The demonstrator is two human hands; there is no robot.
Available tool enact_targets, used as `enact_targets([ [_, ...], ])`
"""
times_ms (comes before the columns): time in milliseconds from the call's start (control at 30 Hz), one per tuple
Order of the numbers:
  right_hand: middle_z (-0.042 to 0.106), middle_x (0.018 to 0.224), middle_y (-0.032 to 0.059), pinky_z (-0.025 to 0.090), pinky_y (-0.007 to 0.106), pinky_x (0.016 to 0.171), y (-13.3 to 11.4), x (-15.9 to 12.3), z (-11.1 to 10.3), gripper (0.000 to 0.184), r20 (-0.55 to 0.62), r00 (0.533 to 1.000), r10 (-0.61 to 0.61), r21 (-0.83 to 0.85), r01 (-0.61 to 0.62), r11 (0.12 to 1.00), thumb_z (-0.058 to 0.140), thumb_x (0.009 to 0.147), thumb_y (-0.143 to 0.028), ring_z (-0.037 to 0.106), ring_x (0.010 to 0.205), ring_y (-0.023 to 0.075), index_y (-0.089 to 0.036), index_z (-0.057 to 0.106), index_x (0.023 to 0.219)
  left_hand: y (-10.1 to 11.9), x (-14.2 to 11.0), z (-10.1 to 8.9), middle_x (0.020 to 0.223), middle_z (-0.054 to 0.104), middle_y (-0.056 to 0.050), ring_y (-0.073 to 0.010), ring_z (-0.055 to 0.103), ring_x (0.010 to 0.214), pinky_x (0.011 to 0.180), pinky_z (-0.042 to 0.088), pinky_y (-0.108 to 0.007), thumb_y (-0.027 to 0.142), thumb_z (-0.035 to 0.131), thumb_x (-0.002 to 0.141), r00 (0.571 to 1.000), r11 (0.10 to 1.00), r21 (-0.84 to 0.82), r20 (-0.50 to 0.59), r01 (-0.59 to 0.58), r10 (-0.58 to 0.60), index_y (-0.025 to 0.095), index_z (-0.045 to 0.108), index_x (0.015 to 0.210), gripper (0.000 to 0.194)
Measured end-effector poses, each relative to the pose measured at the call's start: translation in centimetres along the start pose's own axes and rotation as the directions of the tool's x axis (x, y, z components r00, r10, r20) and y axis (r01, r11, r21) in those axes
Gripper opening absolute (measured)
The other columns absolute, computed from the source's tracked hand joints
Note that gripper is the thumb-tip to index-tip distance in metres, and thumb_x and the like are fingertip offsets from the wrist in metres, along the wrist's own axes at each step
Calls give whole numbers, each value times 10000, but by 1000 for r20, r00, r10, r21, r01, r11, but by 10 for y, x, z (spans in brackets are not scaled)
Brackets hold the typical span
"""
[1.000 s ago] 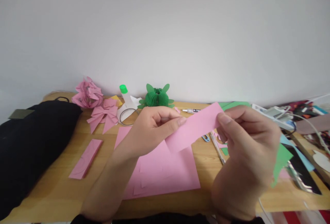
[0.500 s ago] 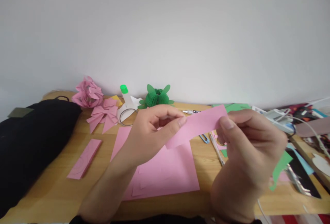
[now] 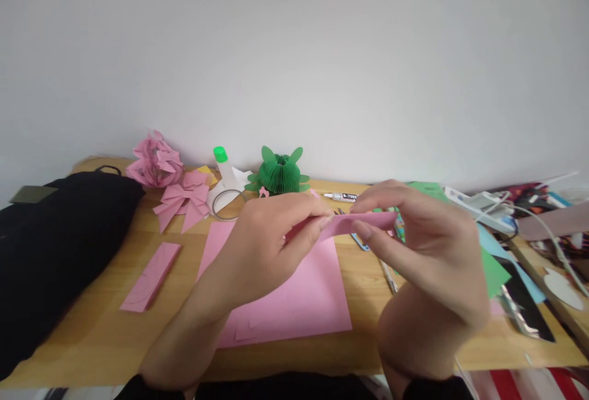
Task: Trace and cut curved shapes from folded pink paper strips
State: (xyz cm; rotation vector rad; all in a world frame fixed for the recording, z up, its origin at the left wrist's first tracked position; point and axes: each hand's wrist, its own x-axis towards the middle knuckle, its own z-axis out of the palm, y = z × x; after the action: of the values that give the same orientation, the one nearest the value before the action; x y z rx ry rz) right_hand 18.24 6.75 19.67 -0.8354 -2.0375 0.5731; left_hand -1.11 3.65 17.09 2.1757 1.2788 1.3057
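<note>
Between my hands, above the table, is a strip of pink paper [image 3: 338,226], seen nearly edge-on and slightly curved. My left hand [image 3: 276,246] pinches its left end between thumb and fingers. My right hand [image 3: 423,246] has its thumb below and fingers above the strip's right part, closed on it. Below lies a large pink paper sheet [image 3: 317,302], with smaller pink pieces on its lower left part. A folded pink paper block [image 3: 151,277] with pencil curves rests farther left.
Along the wall stand a pink paper ball [image 3: 155,162], a pink paper bow [image 3: 183,200], a glue stick [image 3: 224,167] and a green paper figure [image 3: 280,174]. A black bag [image 3: 59,253] lies left. Right are a glue tube [image 3: 341,197], a power strip [image 3: 481,208] and green paper [image 3: 497,274].
The pink strip has tilted from showing its face to nearly edge-on. My right hand has moved left along it and changed its grip, while my left hand keeps its pinch.
</note>
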Motion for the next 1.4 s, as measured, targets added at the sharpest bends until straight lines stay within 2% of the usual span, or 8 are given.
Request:
enact_targets([
  [133,704,745,-5,508,261,611,-10,13,-8,125,206,978,18,-124,8,992,610,818,-129,635,680,131,-228,680,789,-1,-2,1,714,658,53,-78,569,631,601,427,-206,121,525,915,998,997,63,30,-55,53,196,624,838,147],
  [500,670,629,-28,501,280,676,-21,27,-13,132,301,952,-57,-305,152,940,606,794,-152,606,602,120,-219,656,691,-2,-5,0,738,668,58,-68,575,647,621,417,-194,95,533,907,994,990,84,6,-112,112,190,621,865,137],
  [767,694,652,-42,507,304,631,-15,25,-44,110,283,958,-48,-333,145,932,645,803,-303,621,591,141,-284,678,700,-1,-6,-4,716,666,49,-84,586,643,616,415,-212,115,518,915,994,990,86,24,-108,106,200,624,849,151],
  [933,680,651,-35,484,277,565,-12,17,-59,110,26,999,23,-396,-10,918,677,795,-306,612,578,129,-261,666,695,-2,-6,-8,676,642,62,-80,555,586,566,404,-216,101,524,895,998,996,71,-15,-52,53,211,623,816,168],
  [1000,699,696,-24,499,281,597,-11,16,-55,102,2,999,36,-323,-33,946,685,801,-351,645,648,144,-259,692,755,-1,-5,-9,680,646,65,-79,556,588,561,408,-213,89,527,883,998,998,45,-38,-44,46,211,621,803,173],
  [1133,727,735,-11,521,271,603,-10,18,-36,110,88,995,36,-152,-22,988,710,794,-357,666,673,145,-248,712,780,0,-4,-9,697,662,66,-71,560,584,542,413,-199,86,547,866,995,999,-23,-100,-30,27,210,632,805,162],
  [1233,715,678,-21,508,244,554,-13,23,-25,107,82,996,25,-143,-13,990,687,819,-281,648,605,120,-236,696,722,0,-3,-9,696,678,65,-69,569,573,530,416,-190,75,562,845,994,999,-51,-112,-1,-5,208,649,784,170],
  [1400,705,649,-24,527,264,582,-22,29,-20,123,203,978,-50,-210,94,973,670,819,-269,647,592,127,-239,686,701,2,-1,-9,747,731,48,-90,631,615,564,454,-191,106,584,851,998,994,-111,-55,25,-31,224,710,837,174],
])
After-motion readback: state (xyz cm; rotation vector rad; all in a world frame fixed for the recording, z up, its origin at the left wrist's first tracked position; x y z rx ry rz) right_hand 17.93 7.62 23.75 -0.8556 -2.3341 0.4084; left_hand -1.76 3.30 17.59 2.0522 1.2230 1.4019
